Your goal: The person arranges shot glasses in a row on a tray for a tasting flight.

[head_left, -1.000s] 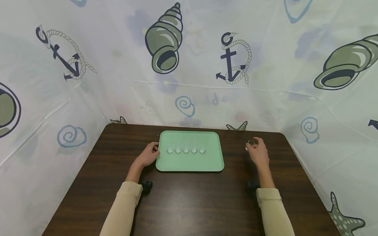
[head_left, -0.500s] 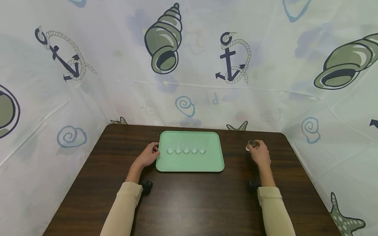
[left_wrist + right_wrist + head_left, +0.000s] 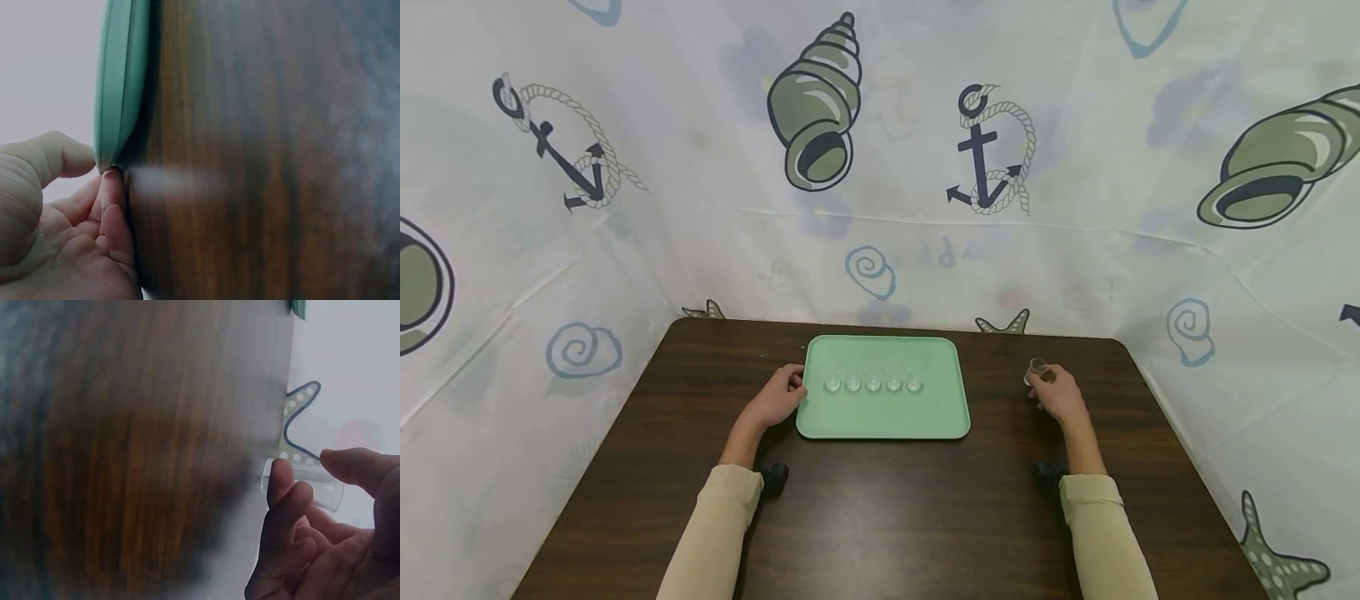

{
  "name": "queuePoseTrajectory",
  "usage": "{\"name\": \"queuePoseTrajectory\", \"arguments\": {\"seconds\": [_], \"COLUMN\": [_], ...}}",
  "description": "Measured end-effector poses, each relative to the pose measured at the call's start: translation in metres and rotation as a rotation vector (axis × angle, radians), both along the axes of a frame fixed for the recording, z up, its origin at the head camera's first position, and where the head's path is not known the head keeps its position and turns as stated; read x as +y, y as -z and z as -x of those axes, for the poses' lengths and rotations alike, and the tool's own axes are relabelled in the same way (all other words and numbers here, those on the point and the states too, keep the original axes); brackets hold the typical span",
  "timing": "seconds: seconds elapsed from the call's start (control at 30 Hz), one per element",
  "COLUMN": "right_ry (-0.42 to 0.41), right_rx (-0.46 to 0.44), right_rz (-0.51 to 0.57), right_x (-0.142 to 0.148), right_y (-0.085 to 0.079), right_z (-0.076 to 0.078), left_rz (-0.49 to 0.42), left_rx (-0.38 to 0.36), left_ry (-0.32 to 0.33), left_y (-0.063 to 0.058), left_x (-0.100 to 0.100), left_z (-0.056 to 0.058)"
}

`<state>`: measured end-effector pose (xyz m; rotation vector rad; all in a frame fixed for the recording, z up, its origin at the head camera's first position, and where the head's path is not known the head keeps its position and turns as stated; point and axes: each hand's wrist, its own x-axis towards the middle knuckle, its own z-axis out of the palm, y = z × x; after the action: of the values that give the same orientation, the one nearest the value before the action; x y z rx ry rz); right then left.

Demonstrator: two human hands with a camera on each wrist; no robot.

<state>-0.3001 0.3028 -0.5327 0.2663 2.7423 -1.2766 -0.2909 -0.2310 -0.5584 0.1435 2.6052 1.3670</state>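
Note:
My left hand [image 3: 777, 396] grips the left edge of a pale green tray [image 3: 880, 422]. In the left wrist view, the thumb lies at the upper side of the tray rim [image 3: 122, 81] and the fingertips tuck against its underside. Several small clear cups [image 3: 873, 383] stand in a row across the tray's middle. Right of the tray, my right hand [image 3: 1057, 393] holds another small clear cup [image 3: 1038, 365] low over the table. The right wrist view shows this cup [image 3: 309, 478] between thumb and fingers, partly covered by the fingers.
The dark wood-grain table [image 3: 880, 517] runs back to a white cloth backdrop [image 3: 917, 275] printed with shells, anchors and starfish. A stretch of table lies between the tray and the right hand. Dark wrist-worn devices show beside both cuffs.
My right hand has shifted slightly right and toward me, baring more of the cup's side and rim. The left hand, the tray and its row of cups stay in place.

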Motion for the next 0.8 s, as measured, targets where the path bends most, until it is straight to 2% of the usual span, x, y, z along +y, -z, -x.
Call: {"name": "queuePoseTrajectory", "arguments": {"seconds": [0.23, 0.5, 0.8], "right_ry": [0.033, 0.064, 0.058], "right_rx": [0.005, 0.058, 0.112], "right_rz": [0.056, 0.083, 0.098], "right_x": [0.0023, 0.0003, -0.0049], "right_y": [0.0038, 0.0077, 0.0074], "right_z": [0.0032, 0.0047, 0.0072], "left_rz": [-0.005, 0.004, 0.0], "left_rx": [-0.01, 0.004, 0.005], "left_ry": [-0.008, -0.006, -0.01], "left_y": [0.0004, 0.0004, 0.0006], "left_x": [0.0013, 0.0016, 0.0005], "left_z": [-0.0008, -0.0012, -0.0012]}}
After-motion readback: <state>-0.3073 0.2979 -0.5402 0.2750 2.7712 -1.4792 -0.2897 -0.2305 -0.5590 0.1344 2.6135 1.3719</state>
